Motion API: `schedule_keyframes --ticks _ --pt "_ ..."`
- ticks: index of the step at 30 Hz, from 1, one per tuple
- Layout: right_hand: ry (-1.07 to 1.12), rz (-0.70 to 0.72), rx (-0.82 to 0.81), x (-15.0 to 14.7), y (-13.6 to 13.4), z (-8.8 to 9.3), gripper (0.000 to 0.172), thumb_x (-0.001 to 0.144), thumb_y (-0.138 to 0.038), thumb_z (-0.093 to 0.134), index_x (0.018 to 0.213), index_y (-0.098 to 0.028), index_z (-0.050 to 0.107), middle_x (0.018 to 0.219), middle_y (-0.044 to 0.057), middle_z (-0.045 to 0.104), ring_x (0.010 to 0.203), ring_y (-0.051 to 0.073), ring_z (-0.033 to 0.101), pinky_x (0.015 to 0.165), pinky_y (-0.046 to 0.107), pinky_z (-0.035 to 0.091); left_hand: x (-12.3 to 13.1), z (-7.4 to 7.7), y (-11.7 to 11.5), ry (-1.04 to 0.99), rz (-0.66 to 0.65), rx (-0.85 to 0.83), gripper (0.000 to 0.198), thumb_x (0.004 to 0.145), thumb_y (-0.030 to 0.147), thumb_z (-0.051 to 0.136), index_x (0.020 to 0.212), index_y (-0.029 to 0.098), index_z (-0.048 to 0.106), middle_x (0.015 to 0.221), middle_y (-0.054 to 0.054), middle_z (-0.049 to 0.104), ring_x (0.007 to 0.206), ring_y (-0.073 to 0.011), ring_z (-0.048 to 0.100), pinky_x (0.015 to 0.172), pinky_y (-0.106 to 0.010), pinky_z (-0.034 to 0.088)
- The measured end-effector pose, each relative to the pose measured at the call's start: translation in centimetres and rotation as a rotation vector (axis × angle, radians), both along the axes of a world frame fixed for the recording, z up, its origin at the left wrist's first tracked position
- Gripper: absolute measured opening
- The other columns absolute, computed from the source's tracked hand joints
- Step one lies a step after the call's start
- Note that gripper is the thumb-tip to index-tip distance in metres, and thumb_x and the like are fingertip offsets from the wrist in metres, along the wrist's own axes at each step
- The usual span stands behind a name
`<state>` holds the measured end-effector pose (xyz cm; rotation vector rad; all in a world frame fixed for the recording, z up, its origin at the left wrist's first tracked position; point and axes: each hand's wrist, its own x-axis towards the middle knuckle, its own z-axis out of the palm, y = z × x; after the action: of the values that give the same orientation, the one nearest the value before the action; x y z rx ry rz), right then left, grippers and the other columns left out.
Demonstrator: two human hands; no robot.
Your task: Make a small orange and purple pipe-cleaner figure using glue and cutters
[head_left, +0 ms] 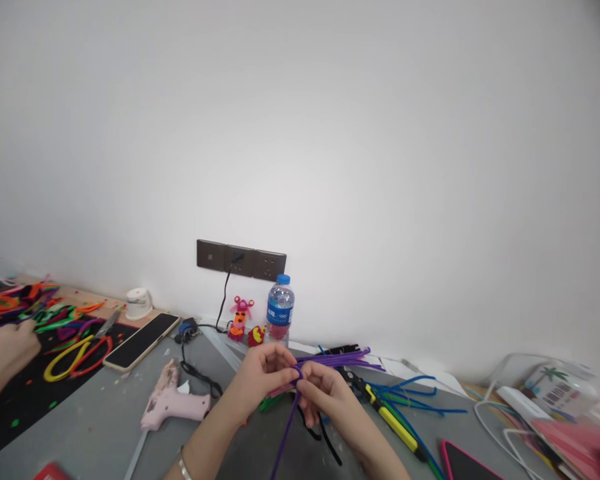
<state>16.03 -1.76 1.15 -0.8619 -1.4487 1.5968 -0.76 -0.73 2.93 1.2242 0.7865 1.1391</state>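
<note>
My left hand [271,372] and my right hand [321,393] meet at the middle of the table, fingertips pinched together. Between them is a purple pipe cleaner [286,433], bent where the fingers press it, with one end hanging down toward me. Part of it is hidden behind my fingertips. Black pipe cleaners [330,440] show just beneath my right hand, and a bit of green [275,402] lies under the left. Behind my hands lies a bundle of purple pipe cleaners [347,359]. Blue pipe cleaners [415,393] spread out to the right.
A pink glue gun [173,403] lies left of my arm, near a phone [143,341] and scissors [77,357]. A water bottle [280,310] and small figure [239,320] stand by the wall. A yellow-handled tool [397,427] lies right. Another person's hand [10,350] is far left.
</note>
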Motion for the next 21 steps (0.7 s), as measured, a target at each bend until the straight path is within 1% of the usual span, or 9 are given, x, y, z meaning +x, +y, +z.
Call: schedule_keyframes --ticks 3,6,9,11,13,16,18,21 --pt "0.008 -0.030 0.008 -0.04 0.20 -0.27 0.041 0.074 -0.052 0.071 0.076 -0.017 0.051 0.057 -0.003 0.063 0.039 0.008 0.056 0.037 0.015 0.033 0.00 -0.23 0.15 -0.019 -0.003 0.000 0.032 0.058 0.034 0.085 0.072 0.014 0.064 0.059 0.002 0.062 0.052 -0.0085 0.052 0.051 -0.019 0.040" --pt "0.027 -0.084 0.023 -0.21 0.48 -0.36 0.042 0.072 -0.053 0.072 0.076 -0.017 0.051 0.060 -0.002 0.064 0.043 0.010 0.060 0.039 0.017 0.037 -0.01 -0.17 0.10 -0.016 0.023 -0.010 0.032 0.058 0.034 0.085 0.072 0.014 0.065 0.057 0.002 0.063 0.051 -0.0088 0.053 0.051 -0.020 0.042" --pt "0.016 -0.154 0.046 -0.38 0.68 -0.27 0.043 0.071 -0.056 0.071 0.074 -0.017 0.052 0.060 -0.001 0.064 0.045 0.011 0.060 0.041 0.018 0.039 -0.04 -0.07 0.04 -0.009 0.044 -0.022 0.031 0.059 0.033 0.085 0.075 0.014 0.066 0.061 0.000 0.066 0.056 -0.0105 0.058 0.056 -0.021 0.045" --pt "-0.013 -0.204 0.069 -0.40 0.72 -0.15 0.045 0.070 -0.058 0.071 0.071 -0.017 0.052 0.057 -0.002 0.062 0.042 0.009 0.057 0.040 0.018 0.037 -0.08 -0.16 0.10 -0.013 0.042 -0.032 0.033 0.058 0.031 0.085 0.079 0.014 0.067 0.069 -0.002 0.069 0.064 -0.0126 0.062 0.062 -0.023 0.047" --pt "-0.046 -0.236 0.085 -0.34 0.68 -0.02 0.046 0.070 -0.059 0.070 0.069 -0.017 0.052 0.055 -0.003 0.059 0.037 0.006 0.049 0.038 0.017 0.032 -0.12 -0.38 0.22 -0.018 0.041 -0.030 0.036 0.058 0.030 0.086 0.085 0.014 0.068 0.077 -0.004 0.070 0.071 -0.0144 0.064 0.067 -0.024 0.048" --pt "-0.068 -0.231 0.081 -0.18 0.52 0.13 0.045 0.071 -0.058 0.070 0.069 -0.017 0.051 0.053 -0.005 0.057 0.034 0.003 0.039 0.036 0.017 0.024 -0.16 -0.74 0.39 -0.027 0.049 -0.011 0.040 0.059 0.027 0.085 0.093 0.016 0.067 0.079 -0.002 0.068 0.074 -0.0141 0.063 0.070 -0.025 0.048" --pt "-0.057 -0.216 0.073 -0.09 0.38 0.20 0.043 0.072 -0.056 0.070 0.070 -0.017 0.051 0.053 -0.005 0.057 0.034 0.003 0.038 0.036 0.017 0.023 -0.19 -0.89 0.43 -0.040 0.046 -0.009 0.042 0.060 0.027 0.084 0.096 0.017 0.065 0.079 0.000 0.066 0.072 -0.0131 0.063 0.068 -0.024 0.048" --pt "-0.033 -0.197 0.059 -0.06 0.23 0.28 0.042 0.072 -0.054 0.071 0.072 -0.018 0.050 0.053 -0.006 0.056 0.035 0.003 0.040 0.037 0.016 0.025 -0.21 -0.97 0.45 -0.037 0.042 -0.012 0.041 0.061 0.029 0.084 0.096 0.017 0.064 0.078 0.000 0.065 0.069 -0.0126 0.062 0.067 -0.024 0.047"
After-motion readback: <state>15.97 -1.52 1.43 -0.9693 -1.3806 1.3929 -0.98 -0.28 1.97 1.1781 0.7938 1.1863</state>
